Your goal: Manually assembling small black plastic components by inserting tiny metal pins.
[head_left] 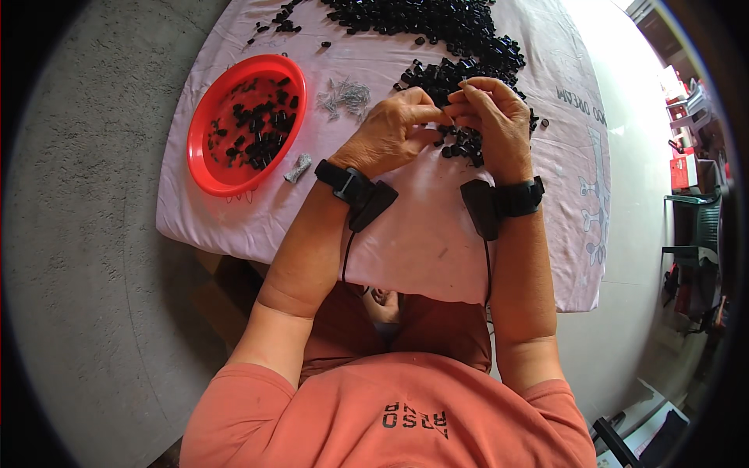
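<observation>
Fingertips of left hand [390, 134] and right hand [491, 125] pinching shut together; held piece too small to tell.
Keeping pinch steady above black pieces [460, 144]; working beside metal pins [343, 97].

Daylight floods in from about two o'clock, where the floor [624, 93] burns out to near white — detail there is lost. The pink cloth [421, 226] is evenly lit and sharp, with soft shadows under the left hand [390, 136] and right hand [491, 125]. Toward nine o'clock the concrete dims. Fisheye bending curves the table's edges, and a black vignette rings the frame — darkest at seven and four o'clock.
</observation>
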The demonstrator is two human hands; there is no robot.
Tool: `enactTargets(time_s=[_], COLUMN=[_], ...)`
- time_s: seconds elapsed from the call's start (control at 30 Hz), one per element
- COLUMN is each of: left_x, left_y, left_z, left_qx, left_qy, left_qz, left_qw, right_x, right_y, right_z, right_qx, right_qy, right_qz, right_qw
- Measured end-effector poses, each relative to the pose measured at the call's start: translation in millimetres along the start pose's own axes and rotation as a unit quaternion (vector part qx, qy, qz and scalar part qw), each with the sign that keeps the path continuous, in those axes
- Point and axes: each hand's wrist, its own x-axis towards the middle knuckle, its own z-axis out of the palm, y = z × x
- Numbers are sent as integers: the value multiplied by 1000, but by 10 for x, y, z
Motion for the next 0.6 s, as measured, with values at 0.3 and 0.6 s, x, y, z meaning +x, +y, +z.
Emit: enactTargets(time_s=[0.3, 0.6], left_x=[7, 62], left_y=[20, 55], left_z=[6, -80], left_qx=[31, -240], left_qy=[-22, 106], left_qz=[8, -132], left_qw=[999, 956], right_x=[2, -7], right_y=[25, 34], right_z=[-15, 21], right_qx=[-21, -76], right_qy=[-11, -79], right_qz=[3, 41], right_qw=[1000, 993])
